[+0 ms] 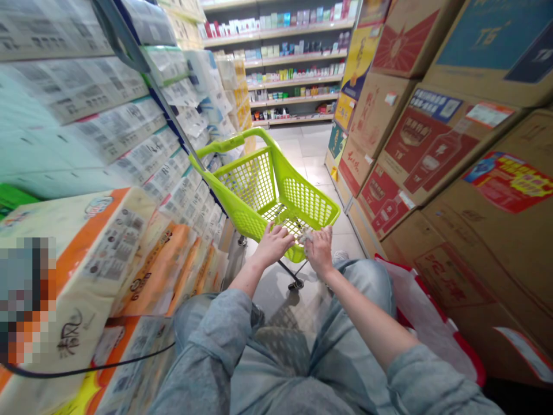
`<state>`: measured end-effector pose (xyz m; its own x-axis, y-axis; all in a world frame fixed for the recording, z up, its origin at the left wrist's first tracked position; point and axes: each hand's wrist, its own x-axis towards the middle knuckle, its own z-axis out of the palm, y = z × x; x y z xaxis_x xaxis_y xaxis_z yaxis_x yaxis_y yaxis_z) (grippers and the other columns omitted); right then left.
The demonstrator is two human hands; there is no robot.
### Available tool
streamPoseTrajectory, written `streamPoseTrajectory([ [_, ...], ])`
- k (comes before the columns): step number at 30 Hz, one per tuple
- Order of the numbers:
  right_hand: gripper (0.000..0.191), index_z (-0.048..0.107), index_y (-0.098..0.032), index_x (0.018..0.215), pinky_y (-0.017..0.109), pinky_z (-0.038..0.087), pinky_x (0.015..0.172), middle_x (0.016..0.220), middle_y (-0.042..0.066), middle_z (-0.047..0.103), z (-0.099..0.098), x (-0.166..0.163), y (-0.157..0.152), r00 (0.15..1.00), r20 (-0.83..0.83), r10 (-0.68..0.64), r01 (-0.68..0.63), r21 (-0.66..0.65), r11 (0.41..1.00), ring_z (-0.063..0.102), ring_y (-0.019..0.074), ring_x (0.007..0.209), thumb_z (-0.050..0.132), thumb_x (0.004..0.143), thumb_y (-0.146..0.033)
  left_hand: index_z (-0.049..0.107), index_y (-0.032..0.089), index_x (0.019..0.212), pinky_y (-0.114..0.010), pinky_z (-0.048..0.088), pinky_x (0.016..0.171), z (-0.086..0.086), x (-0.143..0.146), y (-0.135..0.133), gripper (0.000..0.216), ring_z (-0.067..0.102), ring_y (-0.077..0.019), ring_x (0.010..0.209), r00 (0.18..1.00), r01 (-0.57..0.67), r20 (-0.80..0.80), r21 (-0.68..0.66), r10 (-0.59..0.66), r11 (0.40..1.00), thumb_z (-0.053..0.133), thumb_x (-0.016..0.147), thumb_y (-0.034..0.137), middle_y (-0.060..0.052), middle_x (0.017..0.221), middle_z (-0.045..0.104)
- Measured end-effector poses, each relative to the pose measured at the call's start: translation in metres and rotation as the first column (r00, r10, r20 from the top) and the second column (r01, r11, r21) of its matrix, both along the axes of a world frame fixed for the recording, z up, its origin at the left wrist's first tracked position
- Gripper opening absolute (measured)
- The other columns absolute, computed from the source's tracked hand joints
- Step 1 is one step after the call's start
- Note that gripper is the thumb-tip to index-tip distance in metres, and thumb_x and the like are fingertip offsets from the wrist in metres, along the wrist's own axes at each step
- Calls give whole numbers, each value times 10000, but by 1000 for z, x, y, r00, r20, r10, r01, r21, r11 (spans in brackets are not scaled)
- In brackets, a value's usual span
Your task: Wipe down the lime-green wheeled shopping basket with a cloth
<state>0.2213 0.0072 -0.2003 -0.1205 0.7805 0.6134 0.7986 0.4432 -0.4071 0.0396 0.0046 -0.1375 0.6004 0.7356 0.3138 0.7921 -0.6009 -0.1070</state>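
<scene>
A lime-green plastic shopping cart (268, 190) stands in a shop aisle just ahead of my knees, its basket holding nothing that I can see. My left hand (274, 243) lies curled over the cart's near rim. My right hand (319, 249) is beside it at the same rim, fingers pinched round a small crumpled pale thing (306, 235) that I cannot name. Both forearms reach forward over my grey-blue trousers.
Stacked packs of tissue paper (129, 242) line the left side close to my arm. Tall piles of cardboard cartons (432, 161) wall the right. A red and white bag (432, 328) lies by my right leg. Tiled floor (306, 150) runs to far shelves (294, 63).
</scene>
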Motion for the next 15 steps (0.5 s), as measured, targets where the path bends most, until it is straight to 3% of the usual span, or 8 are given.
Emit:
streamPoseTrajectory([
  [7, 232, 578, -157, 955, 456, 258, 1053, 877, 93, 611, 6, -42, -27, 975, -65, -213, 213, -13, 977, 489, 243, 945, 365, 917, -241, 595, 210, 971, -439, 270, 1028, -2, 7, -4, 243, 520, -212, 978, 999, -38, 18, -2, 38, 999, 416, 939, 372, -44, 928, 625],
  [15, 279, 609, -146, 1032, 366, 329, 919, 837, 82, 628, 15, 0, -8, 975, 204, 85, -59, -131, 990, 496, 234, 888, 368, 922, -233, 613, 217, 969, -330, 362, 904, 13, -20, 12, 349, 534, -174, 937, 998, 49, 56, -108, -43, 993, 310, 973, 388, -29, 936, 646],
])
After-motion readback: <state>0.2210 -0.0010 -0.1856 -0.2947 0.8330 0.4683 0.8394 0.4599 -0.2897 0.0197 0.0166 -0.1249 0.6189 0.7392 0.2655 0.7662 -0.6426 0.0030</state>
